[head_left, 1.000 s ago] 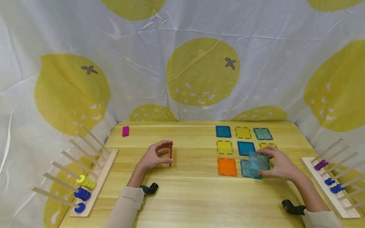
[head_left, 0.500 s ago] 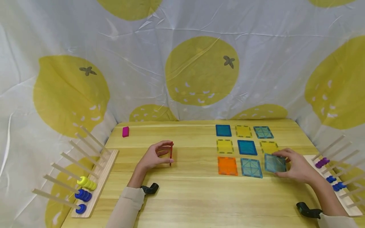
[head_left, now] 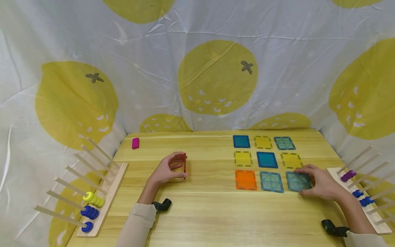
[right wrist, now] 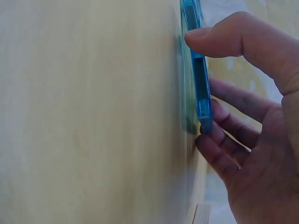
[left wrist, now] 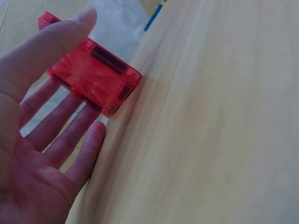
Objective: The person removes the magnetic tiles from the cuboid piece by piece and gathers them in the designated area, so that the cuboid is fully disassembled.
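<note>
My left hand [head_left: 166, 169] pinches a see-through red magnetic tile [left wrist: 93, 70] between thumb and fingers. In the head view that tile stands on edge, seen as a thin red strip. My right hand [head_left: 321, 181] grips a light blue magnetic tile [head_left: 297, 181] by its edges, thumb in front and fingers behind. It lies nearly flat, close over the table in the right wrist view. To its left are another light blue tile [head_left: 271, 181] and an orange tile [head_left: 246, 179]. Behind it is a yellow tile [head_left: 291, 160].
More tiles form rows behind: a dark blue tile [head_left: 267, 160] in the middle, others in yellow, dark blue and light blue. Wooden peg racks with rings stand at the left [head_left: 108, 192] and right [head_left: 336, 173]. A pink block [head_left: 135, 143] lies at the back left.
My right hand has carried the light blue tile rightward from above its neighbour and lowered it at the front right of the rows. The left hand keeps the red tile in place.
</note>
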`<state>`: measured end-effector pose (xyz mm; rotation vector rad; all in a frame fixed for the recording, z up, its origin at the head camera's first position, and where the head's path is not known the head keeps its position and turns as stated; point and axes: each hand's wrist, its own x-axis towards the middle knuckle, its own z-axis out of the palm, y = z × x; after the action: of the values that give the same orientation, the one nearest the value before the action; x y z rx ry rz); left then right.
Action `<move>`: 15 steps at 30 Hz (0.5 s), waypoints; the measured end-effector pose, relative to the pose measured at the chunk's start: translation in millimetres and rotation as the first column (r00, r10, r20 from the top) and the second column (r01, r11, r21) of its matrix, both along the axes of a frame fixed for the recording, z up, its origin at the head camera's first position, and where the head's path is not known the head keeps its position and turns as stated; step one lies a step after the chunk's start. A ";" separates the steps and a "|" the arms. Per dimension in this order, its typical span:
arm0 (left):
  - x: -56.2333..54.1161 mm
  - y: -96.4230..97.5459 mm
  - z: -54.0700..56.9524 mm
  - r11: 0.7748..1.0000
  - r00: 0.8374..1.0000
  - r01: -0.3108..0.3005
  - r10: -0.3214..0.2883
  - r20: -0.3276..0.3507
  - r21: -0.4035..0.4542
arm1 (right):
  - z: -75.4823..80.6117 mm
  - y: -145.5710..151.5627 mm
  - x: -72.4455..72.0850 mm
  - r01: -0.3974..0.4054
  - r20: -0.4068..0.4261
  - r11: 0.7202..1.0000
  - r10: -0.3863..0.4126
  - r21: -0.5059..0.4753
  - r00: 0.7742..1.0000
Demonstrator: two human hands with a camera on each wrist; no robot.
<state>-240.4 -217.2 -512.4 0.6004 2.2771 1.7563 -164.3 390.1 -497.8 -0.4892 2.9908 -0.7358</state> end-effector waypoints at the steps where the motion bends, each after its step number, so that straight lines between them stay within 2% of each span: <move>1: -0.3 -0.4 -0.3 1.000 1.000 -0.001 0.001 0.003 -0.005 | -0.6 0.7 0.1 -0.003 -0.001 1.000 0.003 -0.005 1.000; 7: -0.9 -1.6 -0.1 0.999 0.999 -0.016 0.018 0.035 -0.047 | -3.2 4.1 0.7 -0.020 0.001 0.999 0.020 -0.039 1.000; 15: 0.0 0.6 1.1 0.996 0.999 -0.030 0.033 0.032 -0.089 | -7.2 9.0 3.6 -0.033 -0.028 0.993 0.030 -0.113 0.999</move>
<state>-240.4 -216.7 -511.3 0.5168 2.3396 1.6560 -160.6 399.1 -505.0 -0.5531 2.9694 -0.9083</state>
